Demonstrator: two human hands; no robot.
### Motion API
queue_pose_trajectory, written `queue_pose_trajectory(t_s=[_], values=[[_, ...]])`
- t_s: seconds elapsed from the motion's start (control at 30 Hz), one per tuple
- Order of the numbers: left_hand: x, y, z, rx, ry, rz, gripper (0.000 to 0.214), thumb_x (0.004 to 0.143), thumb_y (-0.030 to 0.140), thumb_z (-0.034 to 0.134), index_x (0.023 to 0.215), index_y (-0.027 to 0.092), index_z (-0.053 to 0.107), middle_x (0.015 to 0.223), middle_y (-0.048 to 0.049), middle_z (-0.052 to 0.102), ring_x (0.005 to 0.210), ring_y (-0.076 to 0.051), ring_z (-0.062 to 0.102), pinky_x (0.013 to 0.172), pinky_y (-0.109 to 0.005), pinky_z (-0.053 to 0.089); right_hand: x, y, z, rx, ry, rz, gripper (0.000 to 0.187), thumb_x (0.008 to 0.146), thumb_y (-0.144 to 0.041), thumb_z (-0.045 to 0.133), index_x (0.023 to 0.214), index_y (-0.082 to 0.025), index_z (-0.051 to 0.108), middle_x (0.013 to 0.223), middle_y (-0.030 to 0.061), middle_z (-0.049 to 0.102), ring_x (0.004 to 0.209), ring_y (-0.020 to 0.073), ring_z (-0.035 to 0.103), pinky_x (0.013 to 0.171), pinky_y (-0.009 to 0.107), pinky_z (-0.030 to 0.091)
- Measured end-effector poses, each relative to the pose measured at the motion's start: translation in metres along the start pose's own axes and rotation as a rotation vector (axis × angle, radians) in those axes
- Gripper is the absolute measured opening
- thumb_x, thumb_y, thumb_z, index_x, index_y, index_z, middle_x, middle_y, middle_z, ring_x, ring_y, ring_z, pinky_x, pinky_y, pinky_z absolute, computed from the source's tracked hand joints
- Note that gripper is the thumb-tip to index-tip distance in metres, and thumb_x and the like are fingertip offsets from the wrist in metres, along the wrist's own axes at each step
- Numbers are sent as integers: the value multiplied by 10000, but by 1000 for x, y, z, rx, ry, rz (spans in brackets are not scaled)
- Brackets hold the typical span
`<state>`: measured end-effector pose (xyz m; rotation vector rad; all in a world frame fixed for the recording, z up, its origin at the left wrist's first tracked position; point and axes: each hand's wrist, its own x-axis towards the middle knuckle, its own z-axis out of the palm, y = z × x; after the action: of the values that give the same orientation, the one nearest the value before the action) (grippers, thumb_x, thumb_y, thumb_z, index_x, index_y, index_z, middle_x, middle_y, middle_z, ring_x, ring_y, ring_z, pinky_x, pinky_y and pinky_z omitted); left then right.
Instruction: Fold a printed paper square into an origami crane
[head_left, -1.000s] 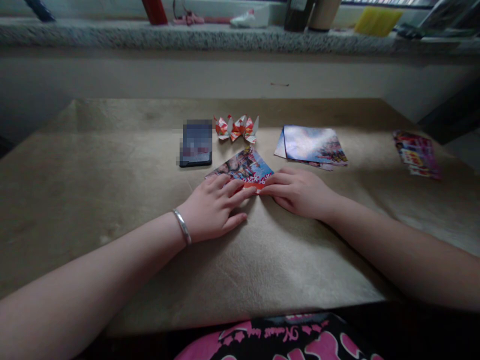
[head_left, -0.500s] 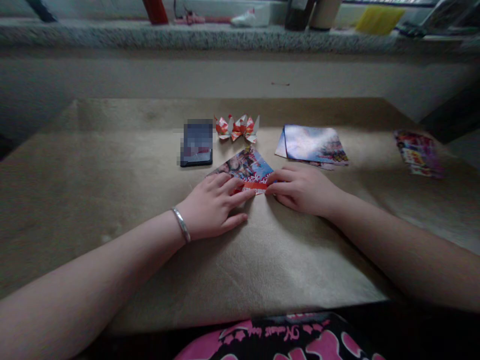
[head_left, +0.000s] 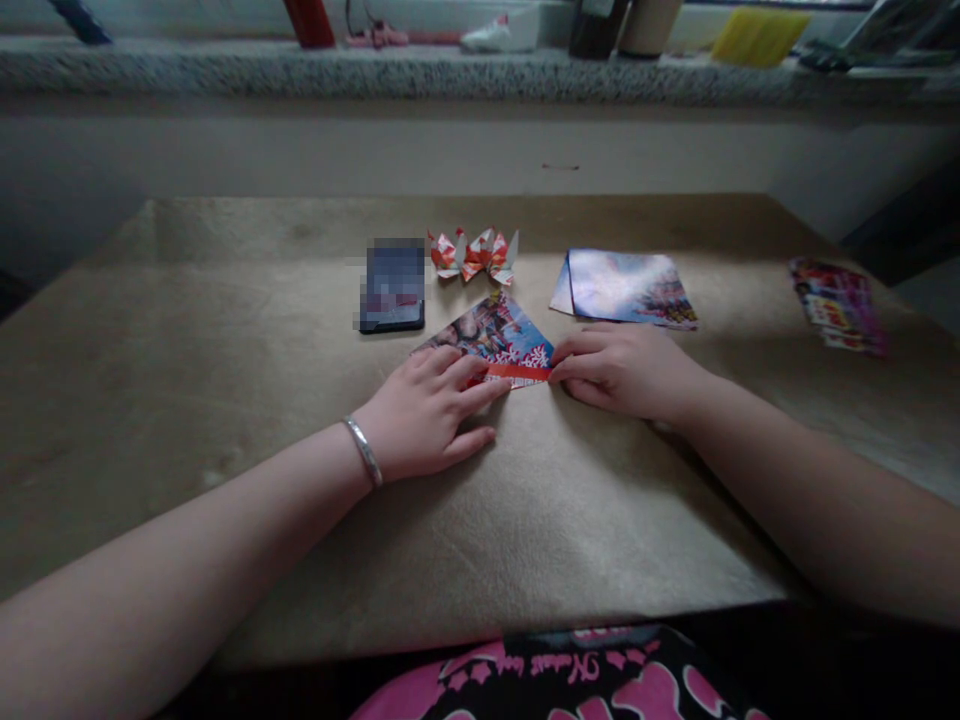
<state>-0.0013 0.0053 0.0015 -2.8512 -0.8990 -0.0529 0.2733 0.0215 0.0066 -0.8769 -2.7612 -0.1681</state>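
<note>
A printed sheet of paper (head_left: 504, 340), folded to a triangle with an orange strip near its lower edge, lies on the table. My left hand (head_left: 424, 410) rests flat across its left part, fingers spread and thumb on the tabletop; it covers the left corner. At the right corner, the fingers of my right hand (head_left: 626, 368) are bent and close together, gripping the paper's tip. Just behind the sheet stand red-and-white folded paper figures (head_left: 474, 257).
A dark phone-like object (head_left: 394, 290), partly blurred out, lies left of the paper figures. Several printed sheets (head_left: 626, 290) are stacked behind my right hand. Colourful printed papers (head_left: 836, 305) lie far right. Beyond the table (head_left: 225, 240) runs a speckled stone sill (head_left: 450, 75) bearing various items.
My right hand has slid a little to the right along the lower edge, out to the paper's right corner, uncovering more print. My left hand has stayed in place.
</note>
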Motion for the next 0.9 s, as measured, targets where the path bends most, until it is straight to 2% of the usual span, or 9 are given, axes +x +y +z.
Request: queue_pose_trajectory(t_s=[0.47,0.9], values=[[0,0,1,-4,-13,-4,535,928,555,372,1372,273,468,1274,-75,534,1098,-287,468,991,-452,376,-7,13,-10,-49,-124,13,257,836,-189,479,891,-261,720,928,3,725,716,137,641,553,268,357],[-2,-2,2,-11,-3,-4,526,919,547,396,1356,270,492,1264,-76,545,1090,-284,475,984,-445,381,-9,14,-17,-42,-158,66,257,820,-196,479,850,-254,727,966,10,733,733,145,654,591,274,381]])
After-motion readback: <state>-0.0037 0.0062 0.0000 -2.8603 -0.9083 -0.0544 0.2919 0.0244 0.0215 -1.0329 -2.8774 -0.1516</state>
